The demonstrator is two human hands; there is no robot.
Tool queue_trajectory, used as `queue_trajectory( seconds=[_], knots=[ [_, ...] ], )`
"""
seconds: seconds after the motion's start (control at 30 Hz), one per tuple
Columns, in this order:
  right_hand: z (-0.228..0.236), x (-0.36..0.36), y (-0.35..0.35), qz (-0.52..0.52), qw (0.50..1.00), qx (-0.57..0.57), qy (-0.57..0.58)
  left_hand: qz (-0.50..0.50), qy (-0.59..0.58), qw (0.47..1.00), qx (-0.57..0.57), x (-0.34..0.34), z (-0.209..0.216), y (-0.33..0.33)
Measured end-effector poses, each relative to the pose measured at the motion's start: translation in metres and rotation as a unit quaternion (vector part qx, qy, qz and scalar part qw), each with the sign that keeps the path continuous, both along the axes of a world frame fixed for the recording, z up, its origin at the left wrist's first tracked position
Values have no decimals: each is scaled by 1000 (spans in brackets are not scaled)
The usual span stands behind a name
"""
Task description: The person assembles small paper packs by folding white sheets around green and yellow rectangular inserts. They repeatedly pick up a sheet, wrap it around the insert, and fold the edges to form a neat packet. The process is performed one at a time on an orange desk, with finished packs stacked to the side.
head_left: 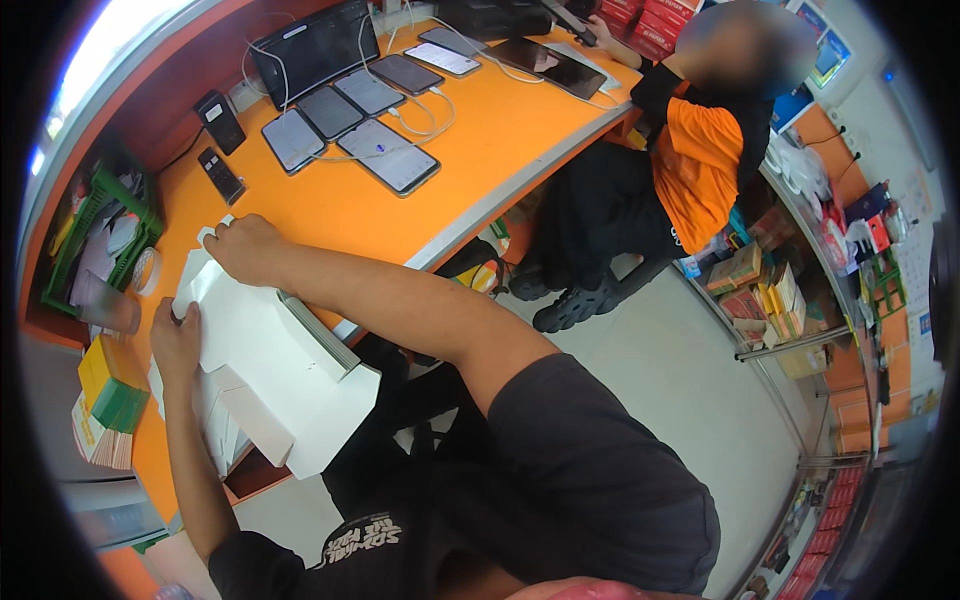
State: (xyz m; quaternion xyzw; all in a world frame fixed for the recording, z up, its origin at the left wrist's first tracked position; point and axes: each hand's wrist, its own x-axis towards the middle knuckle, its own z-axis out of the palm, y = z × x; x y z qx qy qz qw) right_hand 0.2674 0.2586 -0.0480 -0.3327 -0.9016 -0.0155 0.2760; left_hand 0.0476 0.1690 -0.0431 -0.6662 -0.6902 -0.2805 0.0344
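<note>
A white cardboard box blank [262, 345], partly folded with flaps standing out, lies at the near left corner of the orange desk [460, 120]. My right hand [245, 247] reaches across and grips its far edge, fingers curled over a flap. On the left side, my left hand [176, 342] pinches the edge between thumb and fingers. Under the blank, the edges of a stack of grey-white card [322, 335] show. A folded flap [255, 415] hangs toward me near the desk's front edge.
Several phones [388, 155] with white cables lie farther back, beside a black handset [221, 177]. At left are a green basket [105, 235], a tape roll [147, 271] and yellow-green booklets [112, 390]. A person in orange and black [690, 160] sits at right, holding a dark device.
</note>
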Motion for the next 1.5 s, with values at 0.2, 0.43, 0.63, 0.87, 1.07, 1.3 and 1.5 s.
queue_trajectory(
  seconds=[0.2,0.43,0.63,0.87,1.07,1.3,1.5],
  knots=[
    [-5,3,2,11,999,30,21,-34,-140,987,-76,-9,1,15],
    [1,2,-5,11,1000,-11,-10,-31,89,994,51,15,9,2],
    [-2,0,0,9,1000,14,-6,-66,189,976,83,29,12,2],
    [-1,-3,3,20,1000,13,-5,-45,271,958,79,41,9,3],
    [-3,-12,6,13,999,-47,6,-68,270,958,65,31,3,4],
    [15,4,-5,1,1000,-4,-23,-138,251,954,88,27,15,-4],
    [16,-3,-8,0,999,-11,-43,-156,224,958,87,19,18,-10]
  ],
)
